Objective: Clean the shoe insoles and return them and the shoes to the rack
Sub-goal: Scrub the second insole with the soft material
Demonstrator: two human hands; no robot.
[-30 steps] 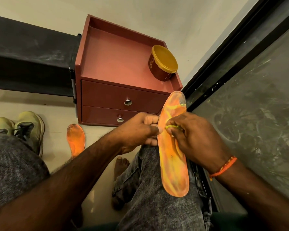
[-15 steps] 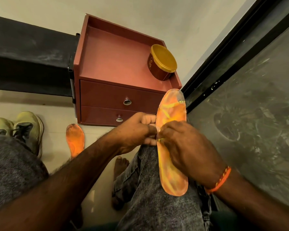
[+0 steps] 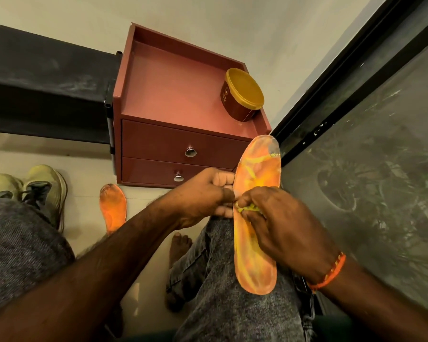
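Long orange-and-yellow foam insole (image 3: 256, 218) at centre frame lying on grey denim knee (image 3: 232, 304), left hand (image 3: 203, 196) gripping its edge with curled fingers, right hand (image 3: 279, 223) pinching a yellow scrap (image 3: 248, 208) against it, second orange insole (image 3: 113, 208) on floor lower left

Dim, warm indoor light, soft shadows, strong wide-angle bending at the edges, slight overall softness.

Red-brown two-drawer cabinet (image 3: 183, 149) against wall; brown tub with yellow lid (image 3: 242, 99) on its top, right side.
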